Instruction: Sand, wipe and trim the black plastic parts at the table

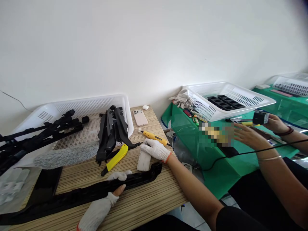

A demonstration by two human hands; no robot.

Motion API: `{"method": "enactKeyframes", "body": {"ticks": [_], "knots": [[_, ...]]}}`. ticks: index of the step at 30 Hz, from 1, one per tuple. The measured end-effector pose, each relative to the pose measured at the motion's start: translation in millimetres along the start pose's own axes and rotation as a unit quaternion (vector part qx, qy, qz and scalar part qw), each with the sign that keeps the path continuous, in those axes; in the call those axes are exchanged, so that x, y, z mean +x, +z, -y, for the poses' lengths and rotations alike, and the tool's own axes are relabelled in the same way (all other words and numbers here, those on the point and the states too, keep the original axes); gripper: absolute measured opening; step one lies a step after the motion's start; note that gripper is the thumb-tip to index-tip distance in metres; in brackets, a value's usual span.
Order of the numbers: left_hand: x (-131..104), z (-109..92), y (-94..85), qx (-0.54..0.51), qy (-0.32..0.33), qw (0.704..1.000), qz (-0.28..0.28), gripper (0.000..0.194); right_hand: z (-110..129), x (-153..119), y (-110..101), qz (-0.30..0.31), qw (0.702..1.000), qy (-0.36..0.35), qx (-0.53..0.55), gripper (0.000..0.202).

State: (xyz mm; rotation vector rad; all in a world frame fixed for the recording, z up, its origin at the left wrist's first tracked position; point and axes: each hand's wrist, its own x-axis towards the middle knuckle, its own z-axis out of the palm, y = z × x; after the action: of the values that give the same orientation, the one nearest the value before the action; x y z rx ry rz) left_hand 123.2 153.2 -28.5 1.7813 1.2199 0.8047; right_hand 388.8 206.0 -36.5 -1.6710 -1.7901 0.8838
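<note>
A long black plastic trim strip (pixel 79 194) lies slantwise over the near part of the table. My left hand (pixel 114 184), in a white knit glove with the thumb tip bare, is closed around it. My gloved right hand (pixel 155 150) is closed over the upper end of a pale, worn rectangular block (pixel 143 161), its fingers partly hidden. Just beyond that hand is a yellow pen-shaped power tool (pixel 155 137) with a small pale tip. A yellow utility knife (pixel 117 158) lies left of the block, beside a stack of black plastic parts (pixel 113 128).
A white perforated basket (pixel 92 100) stands at the back left with black parts and a grey fuzzy bundle (pixel 67 155). A pink phone (pixel 140 117) and white earbud case (pixel 145 107) lie behind. At right, a co-worker's hands (pixel 250 136) hold a black part over a green-covered table (pixel 192 144).
</note>
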Motion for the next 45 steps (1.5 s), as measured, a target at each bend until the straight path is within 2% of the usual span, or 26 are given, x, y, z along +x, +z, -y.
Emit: {"method": "enactKeyframes", "body": {"ticks": [3,7,13,18,24,29,36,45], "knots": [[-0.9,5.8,-3.2,0.027,0.01,0.999,-0.017,0.037,7.2,-2.1,-4.2,0.017,1.0,0.009,-0.009,0.034],[0.1,11.0,-3.9,0.028,0.026,0.999,-0.006,0.036,12.0,-2.8,-7.4,0.024,0.999,0.025,-0.003,0.034],[0.9,7.8,3.1,0.006,0.037,0.999,-0.003,0.03,10.4,-2.3,-6.7,0.02,0.999,0.034,0.003,0.036],[-3.8,8.3,-2.4,0.02,0.027,0.999,0.005,0.032,6.9,-2.3,-4.6,0.017,0.999,0.031,0.005,0.037],[-12.1,19.3,-7.8,0.04,-0.006,0.998,-0.048,0.032,5.2,-2.4,-3.3,0.014,0.999,0.028,0.011,0.036],[-8.5,18.6,-3.4,0.023,-0.006,0.998,-0.058,0.035,5.2,-3.0,-4.2,0.016,1.0,0.022,0.008,0.037],[-3.7,15.1,-1.9,-0.002,-0.017,1.0,-0.006,0.033,7.8,-3.7,-6.2,0.021,0.999,0.026,0.002,0.037],[-6.6,3.3,0.0,-0.023,-0.028,0.999,0.001,0.03,10.4,-5.5,-8.7,0.03,0.999,0.03,-0.013,0.038]]}}
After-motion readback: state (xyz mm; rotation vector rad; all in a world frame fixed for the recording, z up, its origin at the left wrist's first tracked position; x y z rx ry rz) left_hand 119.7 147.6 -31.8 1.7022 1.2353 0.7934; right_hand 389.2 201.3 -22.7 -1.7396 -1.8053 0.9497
